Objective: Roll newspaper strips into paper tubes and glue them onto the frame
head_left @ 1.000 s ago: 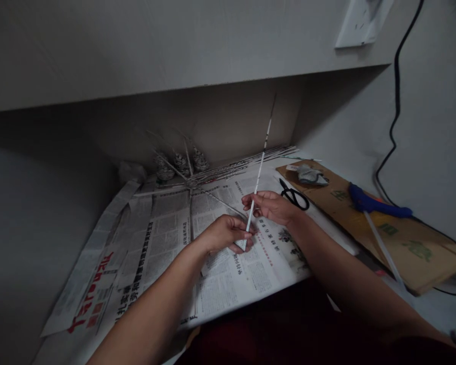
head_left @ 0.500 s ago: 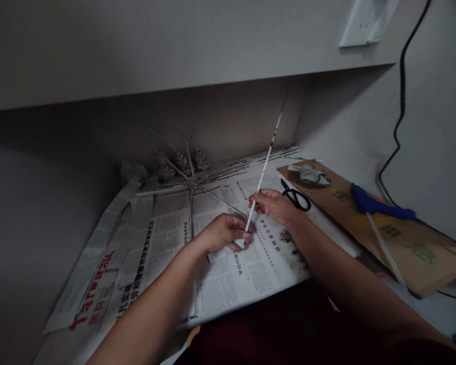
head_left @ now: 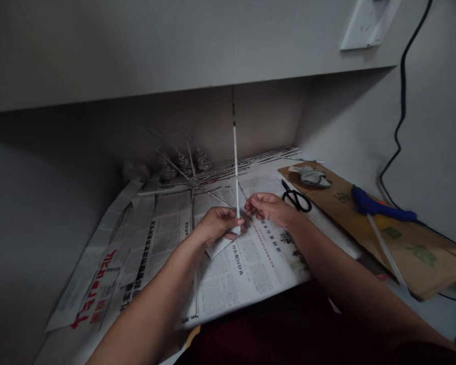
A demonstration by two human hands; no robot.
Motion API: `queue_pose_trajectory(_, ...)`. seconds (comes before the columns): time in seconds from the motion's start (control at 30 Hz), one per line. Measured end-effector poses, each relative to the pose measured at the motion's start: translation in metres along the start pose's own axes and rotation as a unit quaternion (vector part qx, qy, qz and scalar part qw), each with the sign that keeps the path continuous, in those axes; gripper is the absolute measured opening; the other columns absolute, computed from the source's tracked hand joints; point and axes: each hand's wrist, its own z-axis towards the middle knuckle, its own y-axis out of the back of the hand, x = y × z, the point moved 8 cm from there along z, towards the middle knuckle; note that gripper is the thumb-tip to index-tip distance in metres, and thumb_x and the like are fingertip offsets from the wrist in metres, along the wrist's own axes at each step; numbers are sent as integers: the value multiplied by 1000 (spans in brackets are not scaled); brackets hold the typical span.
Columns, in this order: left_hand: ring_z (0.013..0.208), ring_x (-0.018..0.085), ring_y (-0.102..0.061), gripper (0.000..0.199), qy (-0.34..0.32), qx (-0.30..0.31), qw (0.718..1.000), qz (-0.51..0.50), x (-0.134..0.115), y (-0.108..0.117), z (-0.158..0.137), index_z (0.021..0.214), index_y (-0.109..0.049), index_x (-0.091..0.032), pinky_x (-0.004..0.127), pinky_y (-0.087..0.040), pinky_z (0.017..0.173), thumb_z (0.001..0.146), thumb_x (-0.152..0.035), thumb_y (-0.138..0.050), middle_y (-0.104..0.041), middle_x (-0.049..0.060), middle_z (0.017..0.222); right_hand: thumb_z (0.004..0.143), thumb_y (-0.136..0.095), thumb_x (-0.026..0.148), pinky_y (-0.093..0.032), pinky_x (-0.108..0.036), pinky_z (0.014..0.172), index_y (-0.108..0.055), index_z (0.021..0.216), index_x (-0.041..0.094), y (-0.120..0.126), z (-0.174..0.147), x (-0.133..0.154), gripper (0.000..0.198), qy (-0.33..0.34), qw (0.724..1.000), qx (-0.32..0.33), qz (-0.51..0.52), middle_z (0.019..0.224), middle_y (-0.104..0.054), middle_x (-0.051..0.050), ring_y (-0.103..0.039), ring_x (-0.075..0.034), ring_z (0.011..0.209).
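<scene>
**Thin paper rod pinched upright over the newspaper**

Newspaper (head_left: 167, 238) spread across the desk, largest thing in view; cardboard sheet (head_left: 403, 238) to the right with a blue glue gun (head_left: 380, 208) on it. Black scissors (head_left: 297, 196) lie just beside the right hand. Bundle of rolled rods (head_left: 251, 161) at the back, near small paper coils (head_left: 182, 163).

Paper rod (head_left: 235, 167) stands nearly upright above the newspaper, its lower end in the left hand (head_left: 216, 225), which is closed round it, thumb and fingers pinching just above the flared bottom. Right hand (head_left: 269, 208) sits close by, fingertips loosely gathered, seemingly holding nothing; whether it touches the rod is unclear.

Handling judgement: very light, stiff enough to stand but easily kinked or crushed; dry paper, not slippery. Best taken low down with a gentle pinch, a second grip higher to steady the long free end.
</scene>
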Motion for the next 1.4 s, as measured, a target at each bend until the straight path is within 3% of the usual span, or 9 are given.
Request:
queue_pose_trajectory(0.2, 53, 8, -50, 41, -19, -122, 992, -25, 2, 25, 7, 68, -60, -12, 16, -41, 40, 47, -37, -84, -58, 0, 65, 70, -72, 40, -31, -18, 43, -63, 82, 13, -21, 0, -21, 31, -49, 990, 47, -123, 66, -63, -1, -52, -7, 53)
queue_pose_trajectory(0.43, 46, 6, -48, 42, -44, -130, 990, -40, 2, 25, 9, 64, -58, -12, 16, -36, 36, 46, -39, -84, -54, -2, 59, 72, -70, 42, -42, -21, 53, -63, 82, 11, -40, 1, -26, 33, -22, 986, 41, -159, 66, -62, 0, -54, -8, 53)
queue_pose_trajectory(0.6, 49, 8, -52, 42, -30, -147, 987, -54, 1, 27, 7, 67, -57, -13, 19, -45, 41, 46, -38, -84, -53, -4, 59, 75, -67, 45, -37, -19, 45, -62, 77, 13, -43, -8, -25, 33, -44, 966, 127, -222, 62, -58, 1, -53, -7, 50)
queue_pose_trajectory(0.67, 52, 10, -55, 42, -18, -131, 989, -63, 2, 24, 6, 67, -56, -14, 21, -49, 44, 47, -38, -84, -56, -2, 62, 75, -67, 47, -35, -19, 43, -61, 75, 13, -36, -9, -21, 34, -47, 966, 125, -220, 65, -59, 1, -52, -7, 48)
queue_pose_trajectory(0.77, 59, 15, -62, 40, 3, -56, 997, -56, 5, 10, 6, 72, -58, -13, 25, -52, 49, 53, -39, -82, -63, 4, 69, 76, -64, 50, -35, -19, 43, -61, 72, 13, -16, -3, -8, 37, -21, 986, 30, -163, 66, -59, 0, -48, -6, 46)
queue_pose_trajectory(0.83, 63, 16, -63, 38, 11, -1, 999, -37, 7, -1, 4, 76, -61, -12, 26, -53, 52, 57, -38, -80, -66, 6, 72, 76, -64, 49, -32, -18, 43, -65, 81, 13, -8, -1, -1, 36, 6, 995, -15, -103, 70, -59, -1, -48, -6, 51)
queue_pose_trajectory(0.93, 66, 16, -63, 36, 28, 44, 999, -9, 12, -16, 2, 78, -64, -12, 28, -54, 55, 58, -37, -80, -66, 6, 73, 81, -60, 47, -28, -18, 42, -67, 105, 16, -15, -1, 1, 40, 19, 999, 14, -34, 75, -58, -1, -45, -6, 55)
queue_pose_trajectory(1.0, 68, 16, -63, 36, 37, 57, 998, 6, 15, -22, 0, 78, -65, -12, 29, -54, 56, 57, -36, -80, -66, 6, 75, 83, -58, 46, -28, -19, 44, -66, 109, 16, -20, -3, 0, 41, 15, 999, 35, -20, 69, -55, 0, -41, -6, 53)
queue_pose_trajectory(1.4, 67, 15, -61, 32, 35, 73, 996, 39, 18, -25, 1, 77, -68, -11, 31, -55, 60, 60, -35, -78, -64, 5, 72, 67, -74, 41, -20, -18, 39, -70, 74, 13, -6, 1, -1, 30, 11, 999, -38, -2, 55, -49, 2, -38, -4, 48)
